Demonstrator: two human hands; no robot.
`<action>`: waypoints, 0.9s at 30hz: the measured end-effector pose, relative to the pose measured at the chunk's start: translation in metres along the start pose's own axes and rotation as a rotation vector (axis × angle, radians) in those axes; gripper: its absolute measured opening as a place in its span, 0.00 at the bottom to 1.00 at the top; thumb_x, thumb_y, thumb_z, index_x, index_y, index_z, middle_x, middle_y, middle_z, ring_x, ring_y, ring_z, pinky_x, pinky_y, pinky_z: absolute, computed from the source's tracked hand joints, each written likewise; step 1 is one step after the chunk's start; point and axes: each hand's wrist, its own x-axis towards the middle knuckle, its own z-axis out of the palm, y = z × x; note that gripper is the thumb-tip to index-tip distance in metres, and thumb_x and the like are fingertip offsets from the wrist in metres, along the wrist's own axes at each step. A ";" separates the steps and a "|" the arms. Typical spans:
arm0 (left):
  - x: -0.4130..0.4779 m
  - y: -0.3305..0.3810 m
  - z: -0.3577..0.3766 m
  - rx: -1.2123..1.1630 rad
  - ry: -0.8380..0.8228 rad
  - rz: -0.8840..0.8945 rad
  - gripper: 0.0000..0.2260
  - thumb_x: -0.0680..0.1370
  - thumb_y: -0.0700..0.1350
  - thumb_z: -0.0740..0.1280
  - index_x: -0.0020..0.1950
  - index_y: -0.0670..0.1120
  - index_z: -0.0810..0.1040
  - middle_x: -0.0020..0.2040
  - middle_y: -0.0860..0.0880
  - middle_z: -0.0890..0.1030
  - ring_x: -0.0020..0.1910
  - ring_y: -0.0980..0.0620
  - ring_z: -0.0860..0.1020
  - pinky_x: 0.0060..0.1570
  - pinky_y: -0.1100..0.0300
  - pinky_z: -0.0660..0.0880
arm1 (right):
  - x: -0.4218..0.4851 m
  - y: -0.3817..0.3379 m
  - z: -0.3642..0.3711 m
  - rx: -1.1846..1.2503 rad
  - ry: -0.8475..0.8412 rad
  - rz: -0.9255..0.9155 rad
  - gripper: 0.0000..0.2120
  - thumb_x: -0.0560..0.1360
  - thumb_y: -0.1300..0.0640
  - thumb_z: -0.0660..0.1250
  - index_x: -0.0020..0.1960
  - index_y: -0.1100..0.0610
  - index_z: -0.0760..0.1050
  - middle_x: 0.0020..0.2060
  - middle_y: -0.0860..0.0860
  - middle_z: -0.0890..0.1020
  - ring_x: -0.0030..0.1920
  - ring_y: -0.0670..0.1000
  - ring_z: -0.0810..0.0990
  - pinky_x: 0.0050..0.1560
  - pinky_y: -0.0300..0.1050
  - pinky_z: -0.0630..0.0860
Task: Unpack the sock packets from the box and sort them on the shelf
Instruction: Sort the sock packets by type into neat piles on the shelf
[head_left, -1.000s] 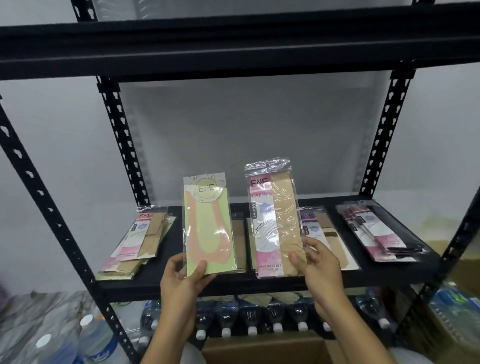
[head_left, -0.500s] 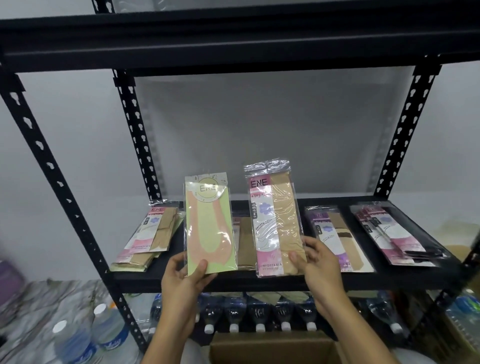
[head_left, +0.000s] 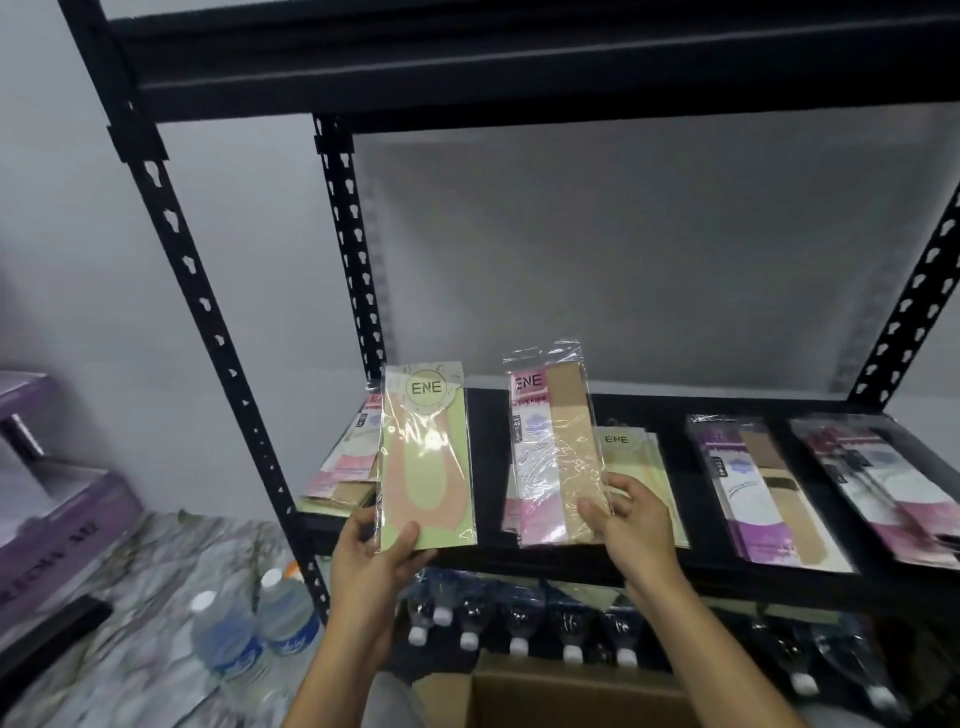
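Held: green packet (head_left: 426, 457) gripped in left hand (head_left: 374, 551), centre-left; pink packet (head_left: 556, 447) pinched in right hand (head_left: 628, 519), centre; both over the shelf (head_left: 545, 564). I'd lay each flat with its like, edges squared.

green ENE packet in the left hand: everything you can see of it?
The green packet: flat, glossy clear sleeve over a pale green card, round ENE badge on top, peach sock shape on the front. Held upright, slightly tilted, before the shelf. The left hand pinches its bottom edge, thumb on the front.
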 end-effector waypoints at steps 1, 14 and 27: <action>0.002 -0.001 -0.002 0.004 0.004 -0.007 0.17 0.75 0.32 0.70 0.62 0.42 0.71 0.54 0.42 0.81 0.43 0.46 0.86 0.38 0.58 0.82 | 0.005 0.001 0.004 -0.002 0.007 0.018 0.21 0.71 0.64 0.74 0.60 0.51 0.73 0.59 0.59 0.79 0.57 0.56 0.79 0.61 0.54 0.76; 0.018 -0.018 -0.008 0.098 0.013 -0.074 0.16 0.74 0.35 0.72 0.59 0.40 0.74 0.57 0.39 0.81 0.50 0.42 0.84 0.38 0.59 0.81 | 0.037 0.016 0.026 -0.620 0.115 -0.015 0.24 0.73 0.56 0.71 0.66 0.62 0.72 0.61 0.58 0.77 0.62 0.57 0.74 0.59 0.48 0.73; 0.012 -0.014 0.001 0.068 -0.034 -0.079 0.15 0.75 0.34 0.71 0.59 0.42 0.73 0.57 0.40 0.81 0.49 0.44 0.85 0.41 0.57 0.82 | 0.018 0.001 0.019 -0.557 0.110 -0.280 0.13 0.74 0.55 0.69 0.58 0.55 0.77 0.47 0.48 0.76 0.53 0.49 0.72 0.49 0.39 0.71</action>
